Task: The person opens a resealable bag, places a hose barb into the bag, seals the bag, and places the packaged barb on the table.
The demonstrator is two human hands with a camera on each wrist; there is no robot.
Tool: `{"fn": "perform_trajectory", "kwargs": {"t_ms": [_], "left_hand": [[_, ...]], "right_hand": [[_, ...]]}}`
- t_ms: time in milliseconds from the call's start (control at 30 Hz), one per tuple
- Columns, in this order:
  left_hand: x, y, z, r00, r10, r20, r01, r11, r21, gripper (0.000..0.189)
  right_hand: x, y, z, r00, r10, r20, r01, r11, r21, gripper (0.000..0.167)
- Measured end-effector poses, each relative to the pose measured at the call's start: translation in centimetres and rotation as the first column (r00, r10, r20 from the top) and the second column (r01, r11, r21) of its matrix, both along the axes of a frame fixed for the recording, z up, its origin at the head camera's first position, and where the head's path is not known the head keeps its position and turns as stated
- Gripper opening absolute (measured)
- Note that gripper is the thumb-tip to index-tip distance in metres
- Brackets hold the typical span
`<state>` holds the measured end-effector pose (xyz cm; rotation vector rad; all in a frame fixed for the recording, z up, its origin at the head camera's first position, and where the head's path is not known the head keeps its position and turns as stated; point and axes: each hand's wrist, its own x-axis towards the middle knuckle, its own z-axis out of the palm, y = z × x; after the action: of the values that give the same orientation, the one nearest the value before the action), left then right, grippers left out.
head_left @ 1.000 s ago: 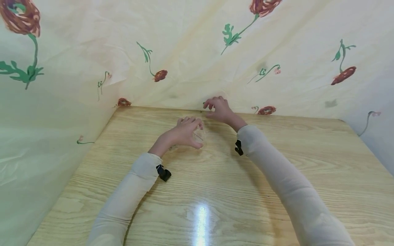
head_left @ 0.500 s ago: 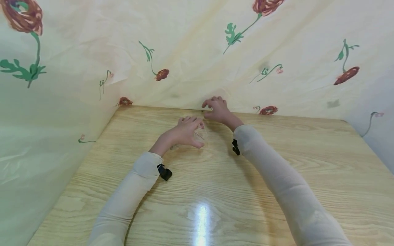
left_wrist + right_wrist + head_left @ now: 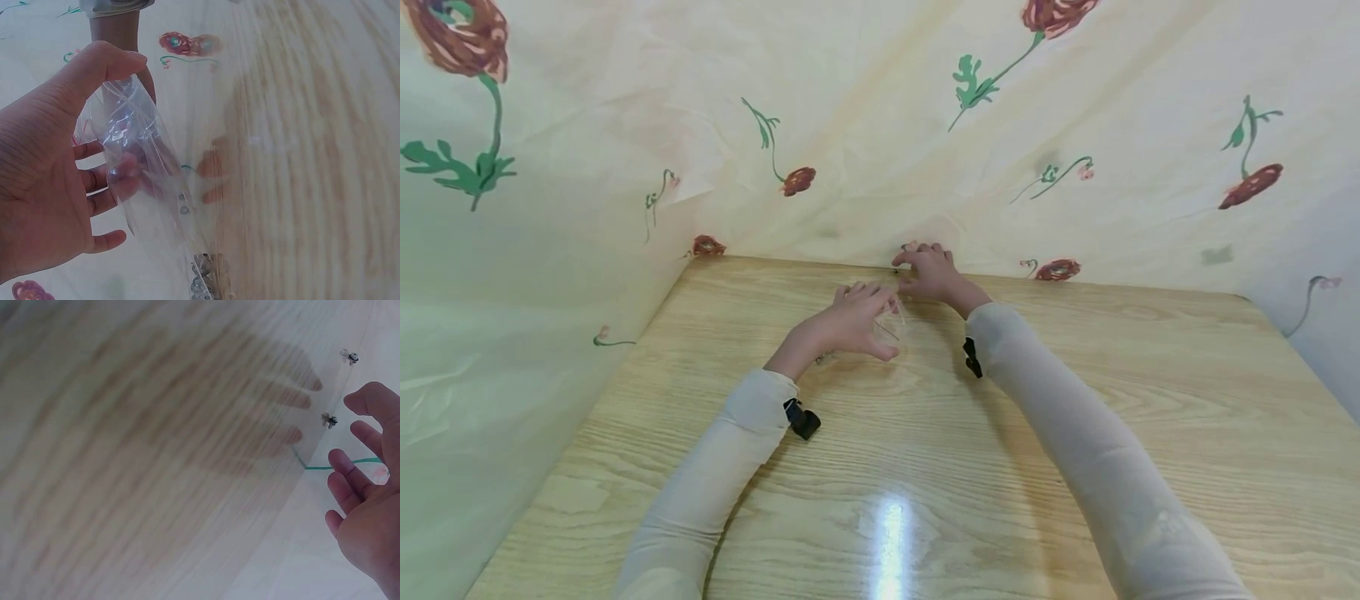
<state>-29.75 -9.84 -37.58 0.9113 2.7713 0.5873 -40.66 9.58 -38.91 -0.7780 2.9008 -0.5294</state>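
Observation:
My left hand (image 3: pixel 853 321) holds a clear plastic bag (image 3: pixel 140 134) near its top, thumb and fingers spread on either side. Several small metal pieces (image 3: pixel 201 278) lie low in the bag, and two more specks show higher up. My right hand (image 3: pixel 365 515) is beside the bag at the back of the table, its fingers loosely bent and nothing visible between them. Close to its thumb, a small shiny metal piece (image 3: pixel 330 420) lies on the wood, with a second such metal piece (image 3: pixel 351 357) farther along. They look like little screws or fittings.
The wood-grain table (image 3: pixel 880 450) reflects a bright light near its front. A pale cloth (image 3: pixel 865 108) printed with red flowers hangs behind and along the left side. Both sleeves carry black wrist clips (image 3: pixel 802 419).
My right hand has shifted slightly left and toward me, closer to the left hand. The left hand keeps its hold on the bag, almost still.

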Motion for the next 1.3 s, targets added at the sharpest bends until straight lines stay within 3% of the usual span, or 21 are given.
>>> {"fn": "perform_trajectory", "kwargs": {"t_ms": [333,600,1300], "left_hand": [[0.05,0.1,0.29,1.0,-0.004,0.001,0.004,1.0,0.006,0.054],[0.0,0.06,0.55,1.0,0.0,0.001,0.0,1.0,-0.002,0.057],[-0.07,-0.28,0.49,1.0,0.016,0.023,-0.016,1.0,-0.002,0.057]], "right_hand": [[-0.11,0.12,-0.04,0.999,-0.012,0.046,0.011,1.0,0.023,0.051],[-0.11,0.15,0.01,0.999,-0.004,0.036,0.004,1.0,0.013,0.051],[-0.18,0.05,-0.49,1.0,0.004,-0.014,-0.004,1.0,-0.011,0.016]]}}
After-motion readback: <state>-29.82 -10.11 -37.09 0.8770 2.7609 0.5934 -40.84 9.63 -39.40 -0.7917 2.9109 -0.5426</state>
